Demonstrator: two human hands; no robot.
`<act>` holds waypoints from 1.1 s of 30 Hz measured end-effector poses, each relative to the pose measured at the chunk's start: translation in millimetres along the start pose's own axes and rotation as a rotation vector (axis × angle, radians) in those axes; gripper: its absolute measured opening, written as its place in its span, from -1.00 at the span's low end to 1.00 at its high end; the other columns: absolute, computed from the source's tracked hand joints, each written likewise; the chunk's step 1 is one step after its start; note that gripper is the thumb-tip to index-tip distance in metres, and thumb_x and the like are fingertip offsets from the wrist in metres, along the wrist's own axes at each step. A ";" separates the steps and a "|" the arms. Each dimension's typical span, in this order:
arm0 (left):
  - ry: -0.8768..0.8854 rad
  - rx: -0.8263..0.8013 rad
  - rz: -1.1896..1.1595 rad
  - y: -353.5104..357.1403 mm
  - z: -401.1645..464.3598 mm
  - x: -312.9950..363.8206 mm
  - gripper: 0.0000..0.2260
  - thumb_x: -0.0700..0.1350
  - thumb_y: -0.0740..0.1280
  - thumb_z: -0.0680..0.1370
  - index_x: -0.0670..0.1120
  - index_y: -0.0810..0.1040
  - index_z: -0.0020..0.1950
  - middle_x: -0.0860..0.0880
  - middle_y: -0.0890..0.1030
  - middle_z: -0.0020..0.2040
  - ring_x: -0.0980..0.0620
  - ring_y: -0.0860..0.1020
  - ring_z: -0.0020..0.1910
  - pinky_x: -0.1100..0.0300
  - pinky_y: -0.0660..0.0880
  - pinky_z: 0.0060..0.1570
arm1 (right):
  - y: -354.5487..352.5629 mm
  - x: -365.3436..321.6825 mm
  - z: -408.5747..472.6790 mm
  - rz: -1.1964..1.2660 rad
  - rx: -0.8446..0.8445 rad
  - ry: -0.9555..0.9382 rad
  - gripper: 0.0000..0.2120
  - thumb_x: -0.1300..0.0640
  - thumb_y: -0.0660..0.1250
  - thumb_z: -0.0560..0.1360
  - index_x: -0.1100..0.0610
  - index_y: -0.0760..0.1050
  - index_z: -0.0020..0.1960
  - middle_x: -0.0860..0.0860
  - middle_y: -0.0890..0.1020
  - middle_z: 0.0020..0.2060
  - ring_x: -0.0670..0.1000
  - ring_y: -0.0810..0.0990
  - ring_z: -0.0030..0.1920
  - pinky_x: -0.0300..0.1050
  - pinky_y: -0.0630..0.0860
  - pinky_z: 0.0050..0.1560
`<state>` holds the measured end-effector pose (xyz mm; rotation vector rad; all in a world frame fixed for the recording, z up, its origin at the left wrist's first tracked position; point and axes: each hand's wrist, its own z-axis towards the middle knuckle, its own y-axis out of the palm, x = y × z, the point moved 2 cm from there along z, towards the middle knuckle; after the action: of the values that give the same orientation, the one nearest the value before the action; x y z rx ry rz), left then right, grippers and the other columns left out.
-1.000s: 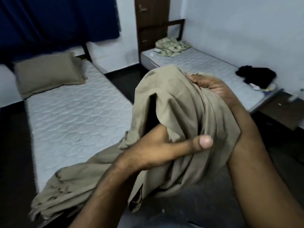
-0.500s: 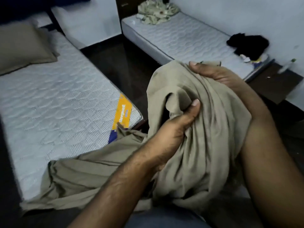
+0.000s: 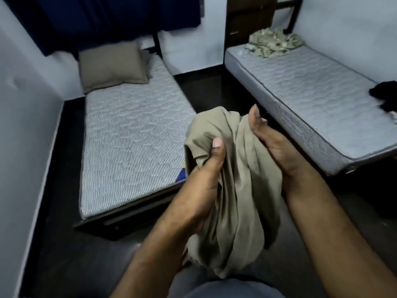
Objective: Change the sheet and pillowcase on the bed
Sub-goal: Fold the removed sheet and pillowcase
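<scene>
Sheet: your bundled khaki sheet point(image 3: 242, 190) is held above the floor, between the two beds
Left hand: your left hand point(image 3: 202, 186) grips the bundle, fingers curled into the folds, thumb on top
Right hand: your right hand point(image 3: 272, 145) clamps the upper right side of the bundle
Left bed: bare mattress point(image 3: 129, 136) with khaki pillow point(image 3: 111, 65) at the head
Right bed: crumpled patterned cloth point(image 3: 275, 45) at the far end

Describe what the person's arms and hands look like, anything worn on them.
Both forearms are bare up to the frame edge: no sleeves, watch, bracelet or gloves show. The left hand and right hand carry no visible rings. Fingernails are short and unpainted. Motion blur could hide small details.
</scene>
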<state>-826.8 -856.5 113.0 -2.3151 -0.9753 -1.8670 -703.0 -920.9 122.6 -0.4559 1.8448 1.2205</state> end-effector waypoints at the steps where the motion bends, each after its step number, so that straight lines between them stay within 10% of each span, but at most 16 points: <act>1: 0.005 0.033 -0.025 -1.9 -5.2 -2.6 -0.53 0.23 0.13 0.65 -0.01 0.50 0.42 0.00 0.64 0.28 0.03 0.56 0.32 -0.07 0.35 0.47 | 3.5 8.2 -2.4 0.028 -0.004 0.027 -0.42 -0.19 0.15 0.61 0.26 0.50 0.37 0.29 0.55 0.30 0.18 0.57 0.30 0.13 0.46 0.37; 12: 0.329 0.229 -0.159 -10.3 -41.2 23.3 -0.50 0.20 0.07 0.66 -0.15 0.61 0.19 -0.08 0.72 0.10 0.03 0.67 0.15 0.11 0.58 0.21 | 19.9 -5.5 -23.2 -0.353 -0.037 -0.178 -0.74 0.44 0.31 0.47 0.18 0.61 0.06 0.06 0.73 -0.12 0.03 0.71 -0.03 -0.08 0.64 0.03; 16: 0.481 0.502 0.034 -10.2 -25.9 68.8 -0.66 0.06 0.30 0.65 -0.19 0.64 0.19 -0.11 0.71 0.10 0.03 0.66 0.16 0.01 0.51 0.33 | 21.1 -30.3 -2.0 -0.402 -0.046 -0.294 -0.56 0.34 0.42 0.37 0.29 0.53 0.25 0.05 0.73 -0.07 0.06 0.71 0.03 -0.03 0.63 0.07; 23: 0.725 0.311 0.055 23.4 -12.9 148.7 -0.51 -0.07 0.14 0.72 -0.05 0.72 -0.29 -0.03 0.73 -0.16 0.05 0.70 -0.06 0.12 0.60 0.03 | 6.9 -125.0 43.1 -0.046 -0.171 -0.274 -0.61 0.03 0.21 0.68 0.21 0.44 0.42 0.20 0.57 0.30 0.14 0.58 0.29 0.16 0.50 0.33; 29: 0.637 0.323 0.047 2.2 -4.9 174.5 -0.54 0.10 0.15 0.70 -0.22 0.58 0.32 -0.24 0.63 0.23 -0.17 0.60 0.26 -0.12 0.50 0.32 | -11.3 -168.0 69.5 -0.143 -0.136 -0.348 -0.75 0.12 0.17 0.69 0.17 0.48 0.30 0.12 0.70 0.08 0.09 0.66 0.18 0.08 0.59 0.20; 33: 0.668 0.193 -0.101 16.6 -8.6 186.0 -0.48 0.12 0.05 0.71 -0.26 0.55 0.34 -0.25 0.63 0.25 -0.19 0.58 0.29 -0.06 0.58 0.15 | -7.9 -185.5 67.9 -0.164 -0.213 -0.351 -0.69 0.06 0.17 0.69 0.16 0.49 0.34 0.14 0.68 0.14 0.13 0.64 0.21 0.14 0.56 0.22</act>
<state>-809.1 -788.6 286.3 -1.3903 -1.1036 -2.2228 -561.5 -892.3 257.6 -0.4659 1.3634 1.2971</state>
